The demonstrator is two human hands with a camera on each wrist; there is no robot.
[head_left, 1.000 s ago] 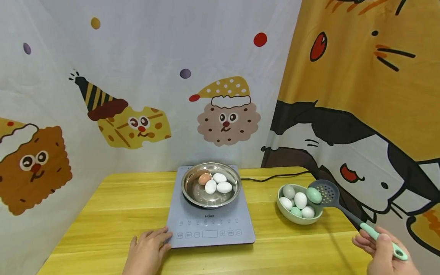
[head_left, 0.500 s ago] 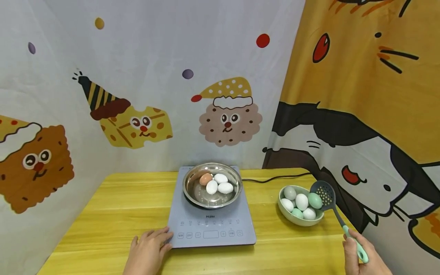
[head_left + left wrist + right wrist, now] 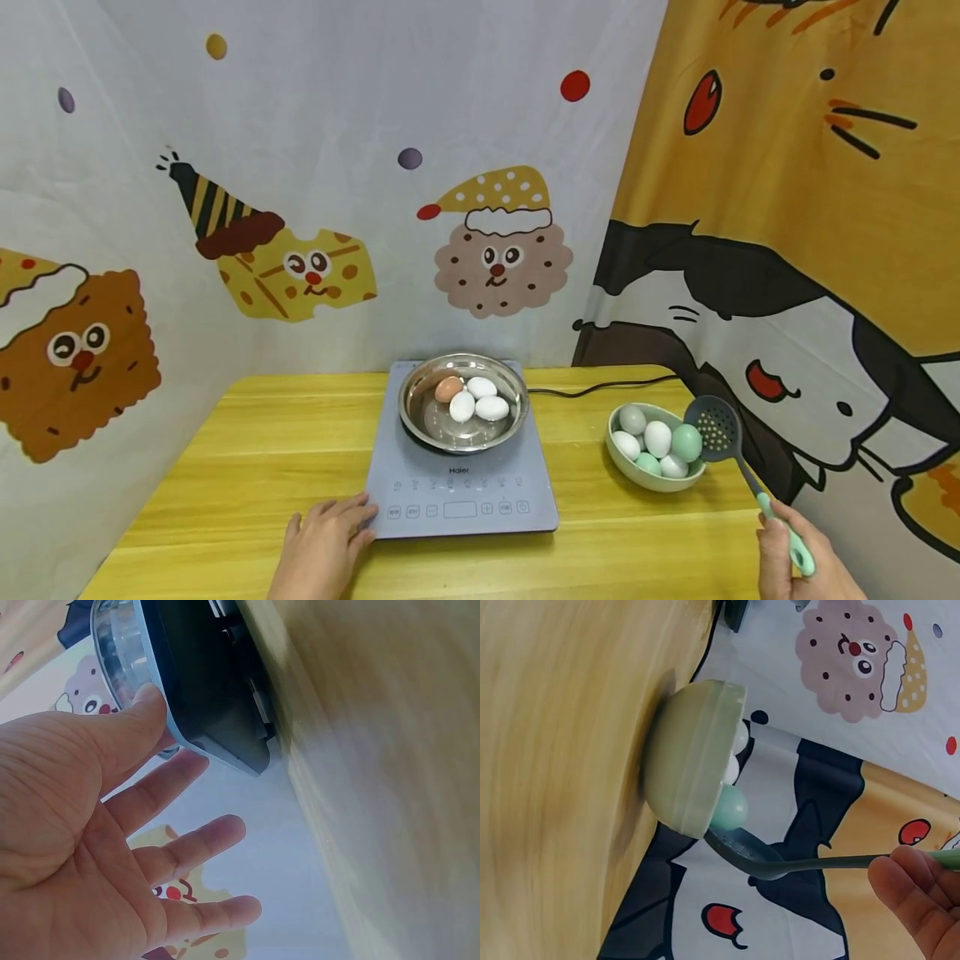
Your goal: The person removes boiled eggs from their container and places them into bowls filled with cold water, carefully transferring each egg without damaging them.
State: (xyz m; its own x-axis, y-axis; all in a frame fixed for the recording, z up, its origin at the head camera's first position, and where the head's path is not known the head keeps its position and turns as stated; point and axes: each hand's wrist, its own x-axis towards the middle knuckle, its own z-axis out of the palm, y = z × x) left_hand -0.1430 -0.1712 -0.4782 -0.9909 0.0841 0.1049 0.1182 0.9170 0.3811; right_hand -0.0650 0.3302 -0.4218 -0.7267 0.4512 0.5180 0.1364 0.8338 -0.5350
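Observation:
My right hand grips the mint-green handle of a grey skimmer. The skimmer's perforated head is at the right rim of a pale green bowl, beside a green egg on top of the pile. White, grey and green eggs fill the bowl. In the right wrist view the skimmer head meets the rim just below that green egg. My left hand touches the front left corner of a grey induction cooker; in the left wrist view, its other fingers extend straight.
A steel pan on the cooker holds one brown egg and several white eggs. A black cord runs right from the cooker along the back of the wooden table. A printed curtain hangs behind.
My right hand has moved left, swinging the skimmer's handle more upright. The skimmer head has shifted right from the green egg, which now sits lower in the bowl. The left hand stays put.

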